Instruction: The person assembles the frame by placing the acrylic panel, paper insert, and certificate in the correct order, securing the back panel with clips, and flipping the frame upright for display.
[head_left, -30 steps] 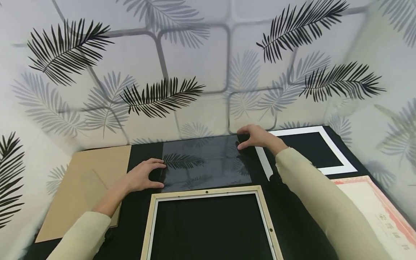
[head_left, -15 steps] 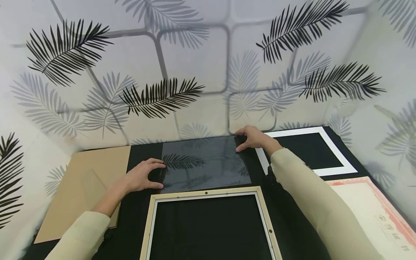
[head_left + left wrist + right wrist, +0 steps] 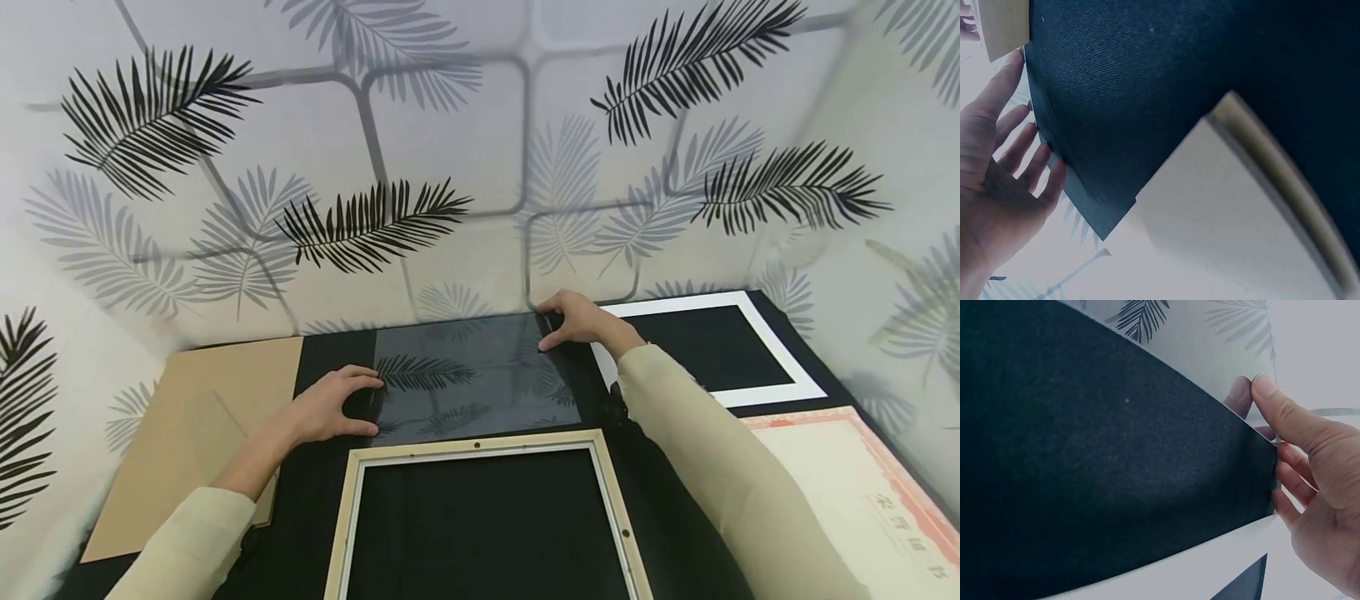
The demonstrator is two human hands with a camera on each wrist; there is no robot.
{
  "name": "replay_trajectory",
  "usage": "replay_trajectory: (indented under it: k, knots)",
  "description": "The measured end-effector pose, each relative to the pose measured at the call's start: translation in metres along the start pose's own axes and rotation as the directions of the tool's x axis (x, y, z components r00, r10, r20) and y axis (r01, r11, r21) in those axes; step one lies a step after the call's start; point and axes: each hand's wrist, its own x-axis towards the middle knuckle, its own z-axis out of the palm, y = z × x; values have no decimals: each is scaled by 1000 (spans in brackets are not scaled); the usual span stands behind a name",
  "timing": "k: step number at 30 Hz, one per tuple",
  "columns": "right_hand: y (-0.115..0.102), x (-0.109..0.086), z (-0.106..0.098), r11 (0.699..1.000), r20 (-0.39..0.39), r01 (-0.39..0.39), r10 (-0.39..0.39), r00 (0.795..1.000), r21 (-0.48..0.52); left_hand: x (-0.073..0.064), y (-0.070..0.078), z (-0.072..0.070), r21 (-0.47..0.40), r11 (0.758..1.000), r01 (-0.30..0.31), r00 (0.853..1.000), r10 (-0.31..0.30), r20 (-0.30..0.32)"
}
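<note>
A clear, glossy sheet lies at the back of the black cloth, reflecting the leaf pattern of the wall. My left hand rests at its left edge, thumb and fingers spread apart. In the left wrist view, the fingers of that hand stretch toward the cloth's edge. At the sheet's right end, my right hand bends its thumb and fingers over the surface. In the right wrist view, the thumb of this hand nearly meets its own reflection. An empty-centred light wooden frame lies in front.
A tan backing board lies on the left. On the right are a white mat border and a cream certificate with a red edge. Behind rises the leaf-patterned wall covering.
My right hand has slid a little to the left over the sheet's right end. The left hand, the sheet and the frame have stayed where they were.
</note>
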Motion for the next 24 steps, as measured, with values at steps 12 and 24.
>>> replay_trajectory:
  k: [12,24]
  knots:
    - [-8,1,-3,995,26,-20,22,999,-102,-1,3,-1,-13,1000,8,1000,-8,5]
    - [-7,0,-2,996,1,2,-2,1000,-90,0,2,0,-4,1000,9,1000,-9,4]
